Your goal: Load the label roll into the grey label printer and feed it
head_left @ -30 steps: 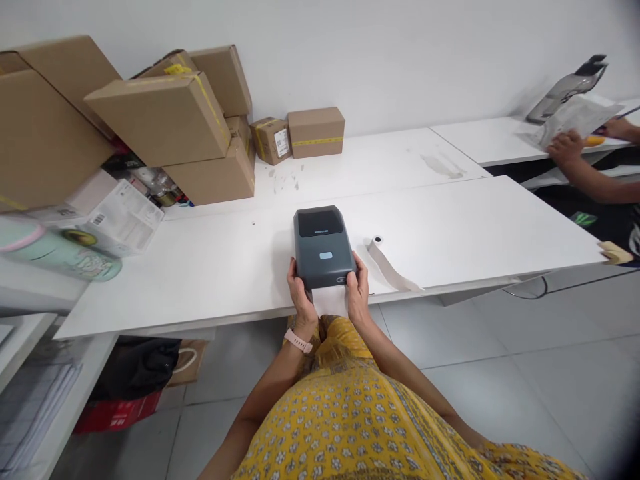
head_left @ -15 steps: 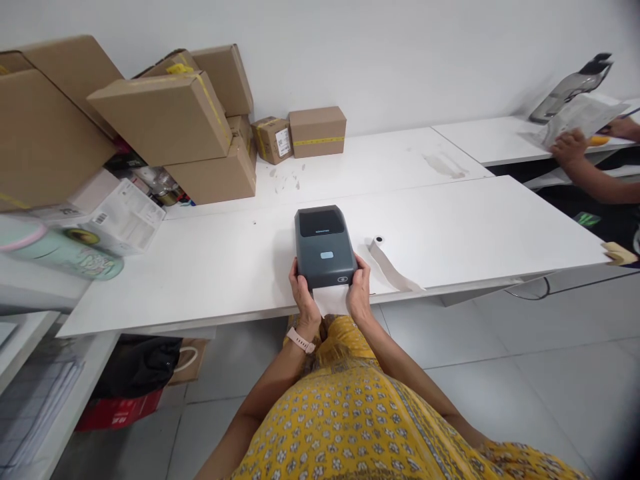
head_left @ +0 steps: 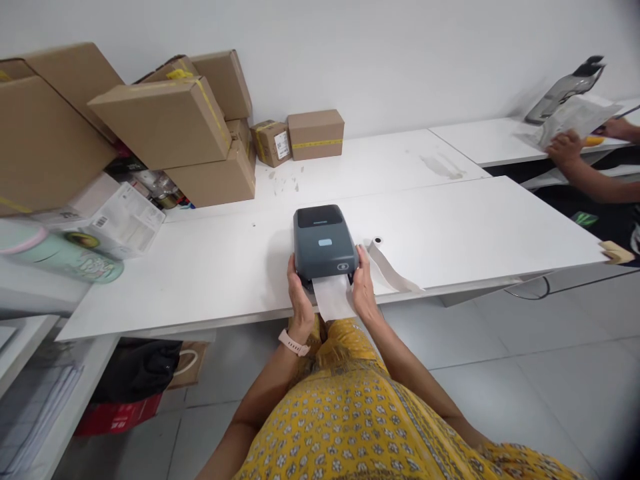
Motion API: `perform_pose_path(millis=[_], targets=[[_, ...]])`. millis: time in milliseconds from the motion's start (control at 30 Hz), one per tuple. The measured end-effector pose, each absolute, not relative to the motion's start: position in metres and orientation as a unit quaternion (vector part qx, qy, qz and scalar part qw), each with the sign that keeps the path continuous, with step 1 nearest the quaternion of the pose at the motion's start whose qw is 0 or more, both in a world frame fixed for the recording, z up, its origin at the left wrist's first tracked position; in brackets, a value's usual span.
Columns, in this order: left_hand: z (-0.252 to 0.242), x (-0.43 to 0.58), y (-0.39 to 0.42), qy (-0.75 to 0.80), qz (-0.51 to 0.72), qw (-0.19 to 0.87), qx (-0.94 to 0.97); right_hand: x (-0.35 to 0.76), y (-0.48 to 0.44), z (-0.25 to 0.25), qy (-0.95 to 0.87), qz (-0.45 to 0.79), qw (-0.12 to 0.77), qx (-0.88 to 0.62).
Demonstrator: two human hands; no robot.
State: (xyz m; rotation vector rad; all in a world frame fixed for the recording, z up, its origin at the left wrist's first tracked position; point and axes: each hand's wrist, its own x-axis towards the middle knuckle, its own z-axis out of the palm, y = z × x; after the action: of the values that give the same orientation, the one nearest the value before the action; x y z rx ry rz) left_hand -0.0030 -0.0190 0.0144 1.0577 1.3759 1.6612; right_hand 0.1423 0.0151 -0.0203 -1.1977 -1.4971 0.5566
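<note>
A dark grey label printer (head_left: 326, 247) with a glossy black window rests near the front edge of the white table. White paper (head_left: 334, 297) comes out of its front and hangs over the table edge. My left hand (head_left: 300, 291) is closed against the printer's left front side. On the opposite side, my right hand (head_left: 365, 285) grips the right front corner. A dark gap shows under the front of the cover, above the paper. Some fingertips are hidden by the printer's body. Right of the printer lies a small paper roll (head_left: 378, 241) with a loose curled strip.
Cardboard boxes (head_left: 165, 123) are stacked at the left, with two smaller ones (head_left: 316, 135) by the wall. A mint bottle (head_left: 95, 265) lies in front of a white carton (head_left: 127, 217). At far right, another person's hands (head_left: 567, 147) hold a plastic-wrapped package (head_left: 580, 117).
The front of the printer's cover has risen and tilted back, and a gap shows beneath it. More of the white paper is visible. My hands stay at its sides.
</note>
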Motion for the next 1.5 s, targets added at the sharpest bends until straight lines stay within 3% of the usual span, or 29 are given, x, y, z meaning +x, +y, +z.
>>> perform_pose_path(millis=[200,367,567,767,833,967,1033,1167,1300,1500], targets=[[0.064,-0.042,0.048,0.514,0.659,0.276,0.474,0.151,0.104,0.054,-0.707,0.120,0.531,-0.452],[0.057,-0.056,0.101,0.556,0.624,0.285,0.469,0.127,0.188,0.104,-0.709,0.142,0.542,-0.429],[0.025,-0.049,0.089,0.609,0.540,0.306,0.494,0.117,0.243,0.112,-0.745,0.132,0.500,-0.422],[0.022,-0.047,0.071,0.636,0.496,0.309,0.504,0.140,0.189,0.115,-0.744,0.059,0.504,-0.434],[0.024,-0.046,0.071,0.643,0.493,0.305,0.501,0.143,0.168,0.113,-0.803,0.099,0.432,-0.399],[0.032,-0.044,0.074,0.665,0.468,0.297,0.501,0.132,0.162,0.107,-0.920,0.174,0.107,-0.334],[0.036,-0.043,0.075,0.678,0.451,0.293,0.501,0.119,0.171,0.105,-0.923,0.174,-0.015,-0.343],[0.041,-0.040,0.075,0.703,0.415,0.266,0.512,0.096,0.188,0.102,-0.914,0.179,-0.123,-0.342],[0.040,-0.039,0.075,0.703,0.421,0.258,0.512,0.102,0.195,0.106,-0.922,0.224,-0.098,-0.301],[0.034,-0.039,0.074,0.703,0.434,0.255,0.503,0.186,0.189,0.137,-0.854,0.448,0.202,-0.171]])
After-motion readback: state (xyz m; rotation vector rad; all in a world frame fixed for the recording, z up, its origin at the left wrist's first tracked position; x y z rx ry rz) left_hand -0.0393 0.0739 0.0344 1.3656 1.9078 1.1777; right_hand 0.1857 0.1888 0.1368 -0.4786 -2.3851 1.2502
